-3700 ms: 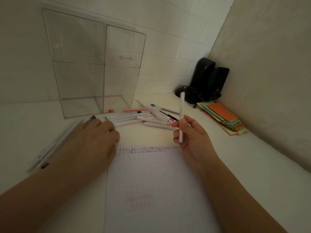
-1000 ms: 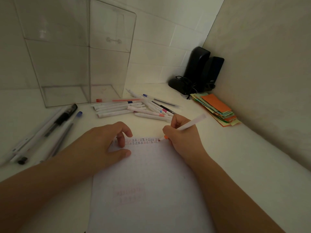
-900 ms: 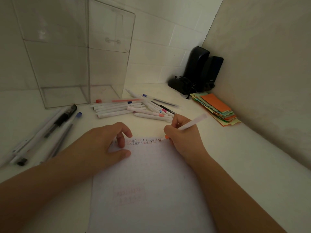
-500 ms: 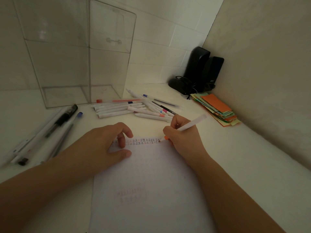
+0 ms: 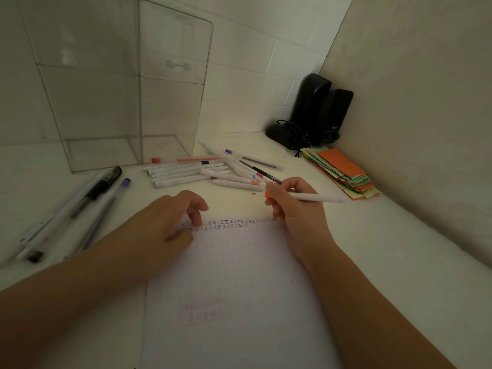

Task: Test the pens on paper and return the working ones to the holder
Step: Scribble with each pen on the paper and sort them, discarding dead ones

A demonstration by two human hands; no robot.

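My right hand holds a white pen with an orange grip, lifted off the sheet and lying almost level, its tip pointing left. My left hand rests on the top left corner of the grid paper, fingers curled on the sheet. Two rows of small marks run along the paper's top edge. A clear acrylic holder with two compartments stands at the back left, with no pens in it. A pile of white pens lies just in front of it.
Several pens, one black-capped and one blue-capped, lie at the left. Two black speakers with a cable sit in the back corner. A stack of coloured paper slips lies by the right wall. A small orange bit sits beyond the paper.
My right hand has lifted the pen's tip off the top row of marks and turned the pen flatter. The left hand stays on the paper.
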